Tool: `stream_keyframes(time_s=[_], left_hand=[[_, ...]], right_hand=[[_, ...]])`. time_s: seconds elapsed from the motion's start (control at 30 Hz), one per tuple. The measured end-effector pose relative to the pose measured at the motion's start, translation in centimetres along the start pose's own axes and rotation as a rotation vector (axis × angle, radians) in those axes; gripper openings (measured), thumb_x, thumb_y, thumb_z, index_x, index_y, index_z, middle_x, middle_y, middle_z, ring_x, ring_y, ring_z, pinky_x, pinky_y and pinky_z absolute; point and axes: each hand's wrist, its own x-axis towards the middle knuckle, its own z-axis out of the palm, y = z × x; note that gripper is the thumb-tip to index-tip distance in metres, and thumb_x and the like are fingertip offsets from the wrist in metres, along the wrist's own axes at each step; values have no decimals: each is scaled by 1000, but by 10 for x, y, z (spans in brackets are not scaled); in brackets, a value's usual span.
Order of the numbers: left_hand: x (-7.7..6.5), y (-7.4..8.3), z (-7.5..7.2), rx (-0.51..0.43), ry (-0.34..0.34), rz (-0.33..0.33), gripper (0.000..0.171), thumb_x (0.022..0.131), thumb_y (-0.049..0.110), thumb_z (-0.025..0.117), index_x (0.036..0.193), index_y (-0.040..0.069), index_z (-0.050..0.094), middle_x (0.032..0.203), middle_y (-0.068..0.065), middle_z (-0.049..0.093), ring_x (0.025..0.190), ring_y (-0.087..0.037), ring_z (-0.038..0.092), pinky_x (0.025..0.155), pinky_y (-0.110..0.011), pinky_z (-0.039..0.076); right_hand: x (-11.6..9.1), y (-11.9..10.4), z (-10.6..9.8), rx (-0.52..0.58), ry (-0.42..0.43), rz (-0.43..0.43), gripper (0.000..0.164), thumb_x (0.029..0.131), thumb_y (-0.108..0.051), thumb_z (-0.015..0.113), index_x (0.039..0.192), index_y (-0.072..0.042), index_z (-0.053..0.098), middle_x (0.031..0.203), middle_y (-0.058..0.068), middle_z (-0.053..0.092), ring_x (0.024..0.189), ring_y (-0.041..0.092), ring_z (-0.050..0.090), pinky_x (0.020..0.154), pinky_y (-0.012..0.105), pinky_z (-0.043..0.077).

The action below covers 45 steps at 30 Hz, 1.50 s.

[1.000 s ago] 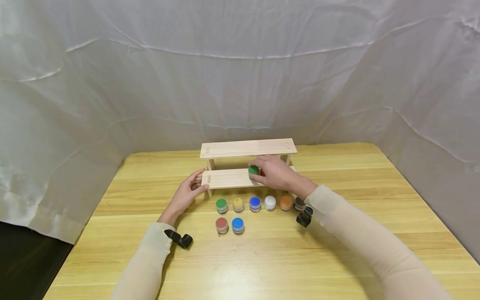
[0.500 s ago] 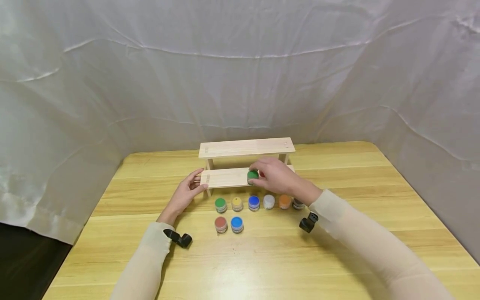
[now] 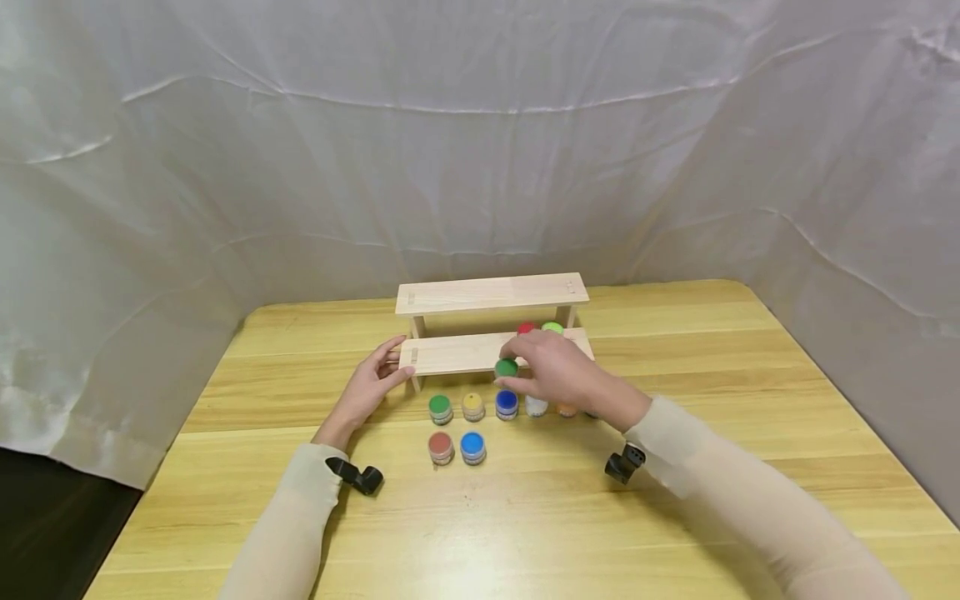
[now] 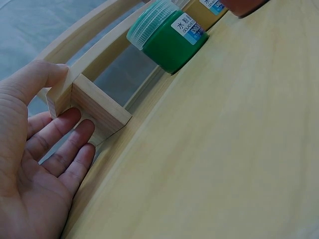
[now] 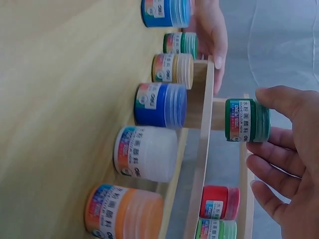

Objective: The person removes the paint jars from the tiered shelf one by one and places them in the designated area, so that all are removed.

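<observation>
My right hand pinches a dark green paint jar by its lid, thumb on one side and fingers on the other. In the right wrist view the jar hangs apart from the lower board of the two-tier wooden rack. On that board, behind the hand, stand a red jar and a light green jar. My left hand holds the rack's lower left end. In the left wrist view its thumb lies over the board's edge and its fingertips touch the end support.
Before the rack, a row of paint jars holds green, yellow, dark blue, white and orange. A reddish-brown jar and a blue jar stand nearer. Grey cloth hangs behind the table.
My right hand has drawn the dark green jar forward, past the lower board's front edge. The red and light green jars behind it now show. The left hand stays put.
</observation>
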Motion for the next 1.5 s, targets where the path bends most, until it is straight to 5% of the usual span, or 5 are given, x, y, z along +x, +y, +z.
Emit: stream_keyframes(time_s=[0.33, 0.6, 0.93, 1.2, 1.5], left_hand=[[-1, 0, -1, 16, 3, -3, 63, 95, 6, 64, 149, -5, 33, 126, -31, 55, 112, -38, 55, 84, -18, 46], [-2, 1, -1, 42, 3, 7, 62, 95, 6, 63, 148, -7, 33, 125, -32, 55, 109, -33, 57, 84, -19, 46], [9, -33, -4, 38, 28, 15, 64, 95, 12, 66, 150, 2, 35, 126, -26, 57, 106, -22, 58, 85, -18, 46], [8, -34, -4, 47, 37, -2, 66, 94, 17, 68, 151, 7, 36, 127, -23, 58, 109, -27, 58, 87, -20, 46], [8, -31, -4, 30, 29, -7, 66, 94, 15, 67, 151, 7, 36, 127, -24, 57, 110, -32, 57, 85, -18, 46]], right_hand=[[-13, -10, 8, -46, 8, -66, 33, 90, -39, 71, 110, -13, 72, 99, -2, 68, 90, 15, 62, 81, 34, 52], [-27, -19, 16, -27, -29, -26, 33, 89, -45, 69, 107, -16, 70, 96, -7, 66, 88, 11, 60, 79, 31, 51], [-40, -29, 28, -38, -41, -32, 32, 88, -46, 70, 101, -16, 69, 82, -13, 56, 74, 5, 49, 65, 21, 46], [-45, -33, 40, -31, -27, -72, 31, 86, -46, 73, 90, -17, 66, 75, -13, 49, 64, 5, 44, 54, 19, 39], [-48, -35, 45, -11, -96, -35, 36, 86, -52, 70, 98, -18, 69, 82, -12, 57, 72, 6, 48, 61, 21, 44]])
